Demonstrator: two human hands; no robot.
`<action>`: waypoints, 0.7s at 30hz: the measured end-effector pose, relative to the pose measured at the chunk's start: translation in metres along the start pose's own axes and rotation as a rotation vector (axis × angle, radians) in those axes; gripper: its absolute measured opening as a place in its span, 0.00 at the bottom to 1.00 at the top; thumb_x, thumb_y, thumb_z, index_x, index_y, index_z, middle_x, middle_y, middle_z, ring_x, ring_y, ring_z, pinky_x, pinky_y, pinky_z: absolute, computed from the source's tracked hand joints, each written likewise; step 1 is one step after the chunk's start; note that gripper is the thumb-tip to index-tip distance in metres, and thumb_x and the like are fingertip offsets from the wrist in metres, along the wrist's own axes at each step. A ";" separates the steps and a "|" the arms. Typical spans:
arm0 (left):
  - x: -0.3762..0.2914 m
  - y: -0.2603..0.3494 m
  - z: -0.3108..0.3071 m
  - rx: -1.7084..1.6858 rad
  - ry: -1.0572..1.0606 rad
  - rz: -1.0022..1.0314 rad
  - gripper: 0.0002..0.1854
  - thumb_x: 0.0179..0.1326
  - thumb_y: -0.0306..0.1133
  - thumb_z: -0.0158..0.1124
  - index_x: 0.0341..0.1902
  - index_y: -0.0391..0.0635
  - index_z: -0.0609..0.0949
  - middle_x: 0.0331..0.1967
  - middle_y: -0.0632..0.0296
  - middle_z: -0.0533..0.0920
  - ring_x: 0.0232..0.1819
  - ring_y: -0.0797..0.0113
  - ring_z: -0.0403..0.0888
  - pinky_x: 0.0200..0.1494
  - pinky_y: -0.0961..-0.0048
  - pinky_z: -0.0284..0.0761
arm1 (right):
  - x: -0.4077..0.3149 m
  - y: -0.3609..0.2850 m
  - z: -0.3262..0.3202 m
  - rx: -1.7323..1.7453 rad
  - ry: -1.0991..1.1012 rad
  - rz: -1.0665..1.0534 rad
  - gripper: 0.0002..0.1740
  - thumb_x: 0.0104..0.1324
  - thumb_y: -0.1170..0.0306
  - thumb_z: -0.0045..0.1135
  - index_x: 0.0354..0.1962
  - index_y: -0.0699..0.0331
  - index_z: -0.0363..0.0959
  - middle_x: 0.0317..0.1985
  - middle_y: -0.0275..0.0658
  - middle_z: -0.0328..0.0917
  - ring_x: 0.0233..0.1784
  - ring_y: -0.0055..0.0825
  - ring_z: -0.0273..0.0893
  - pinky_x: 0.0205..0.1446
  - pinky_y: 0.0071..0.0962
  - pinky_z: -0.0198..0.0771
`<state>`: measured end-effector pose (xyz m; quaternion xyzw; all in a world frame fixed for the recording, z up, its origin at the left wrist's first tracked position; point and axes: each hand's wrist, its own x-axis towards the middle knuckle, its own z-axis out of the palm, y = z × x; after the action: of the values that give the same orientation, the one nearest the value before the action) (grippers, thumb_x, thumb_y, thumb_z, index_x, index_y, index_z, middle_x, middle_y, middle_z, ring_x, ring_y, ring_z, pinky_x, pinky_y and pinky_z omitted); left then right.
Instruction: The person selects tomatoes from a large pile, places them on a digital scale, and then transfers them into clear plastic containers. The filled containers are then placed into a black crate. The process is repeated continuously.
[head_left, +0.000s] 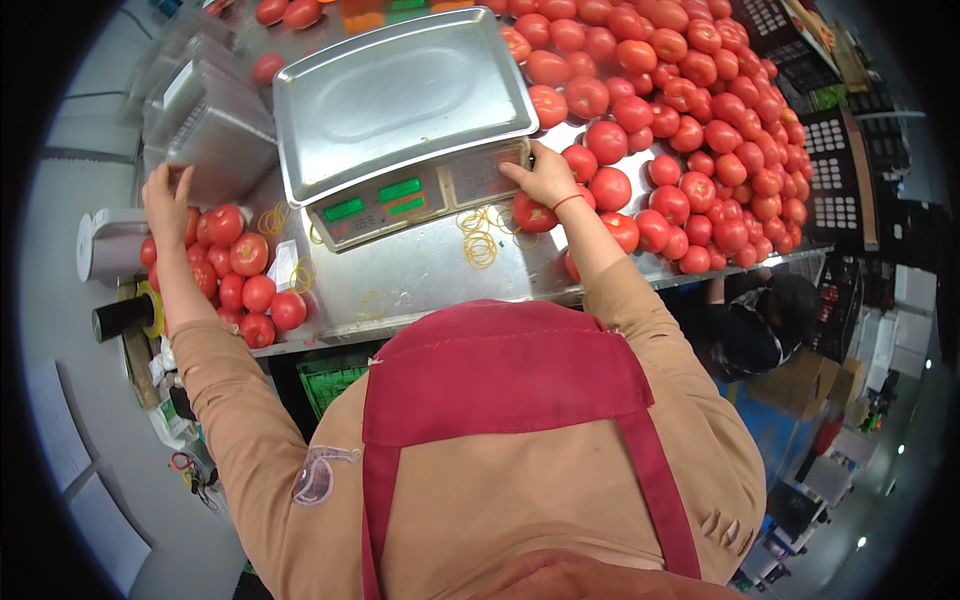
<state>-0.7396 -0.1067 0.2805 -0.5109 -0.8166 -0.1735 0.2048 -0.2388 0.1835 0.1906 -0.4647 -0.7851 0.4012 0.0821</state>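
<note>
An electronic weighing scale (379, 210) with a bare metal pan (405, 105) and lit green displays stands on the steel table (420, 277). My right hand (546, 178) grips the scale's right end, thumb on the keypad panel and fingers around the corner. Just below that hand lies a tomato (534, 213). My left hand (166, 196) is raised at the left, thumb and fingers apart, beside a stack of clear plastic containers (217, 142). Whether it touches the plastic, I cannot tell. Under my left wrist sits a small pile of tomatoes (249, 253).
A large heap of tomatoes (697, 142) covers the table's right side. Yellow rubber bands (480, 247) lie before the scale. A white dispenser-like object (112, 244) and a dark roll (124, 319) are at far left. Beyond the table's right edge, a person (757, 322) is low down near black crates (840, 180).
</note>
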 end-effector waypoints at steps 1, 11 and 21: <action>0.002 -0.003 0.001 0.007 -0.006 0.000 0.12 0.59 0.41 0.66 0.37 0.45 0.80 0.33 0.58 0.80 0.38 0.56 0.75 0.45 0.62 0.68 | 0.000 0.000 0.002 -0.098 0.024 0.012 0.36 0.54 0.51 0.66 0.55 0.64 0.71 0.49 0.51 0.79 0.55 0.44 0.77 0.58 0.36 0.70; 0.002 0.000 -0.011 -0.041 -0.017 -0.012 0.12 0.56 0.39 0.68 0.35 0.43 0.79 0.33 0.56 0.80 0.39 0.55 0.75 0.45 0.61 0.69 | -0.076 -0.007 0.004 -0.567 0.212 -0.251 0.44 0.50 0.51 0.69 0.58 0.67 0.65 0.53 0.51 0.73 0.58 0.46 0.71 0.61 0.42 0.64; -0.009 0.111 -0.005 -0.041 0.489 0.054 0.19 0.58 0.36 0.68 0.49 0.36 0.80 0.46 0.48 0.81 0.49 0.48 0.78 0.55 0.58 0.71 | -0.116 0.049 -0.091 -0.454 0.953 -0.359 0.40 0.53 0.58 0.67 0.60 0.65 0.63 0.57 0.53 0.69 0.60 0.49 0.67 0.64 0.44 0.62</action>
<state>-0.6341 -0.0697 0.2881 -0.4794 -0.7250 -0.3029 0.3908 -0.0958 0.1535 0.2448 -0.4596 -0.7947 -0.0528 0.3930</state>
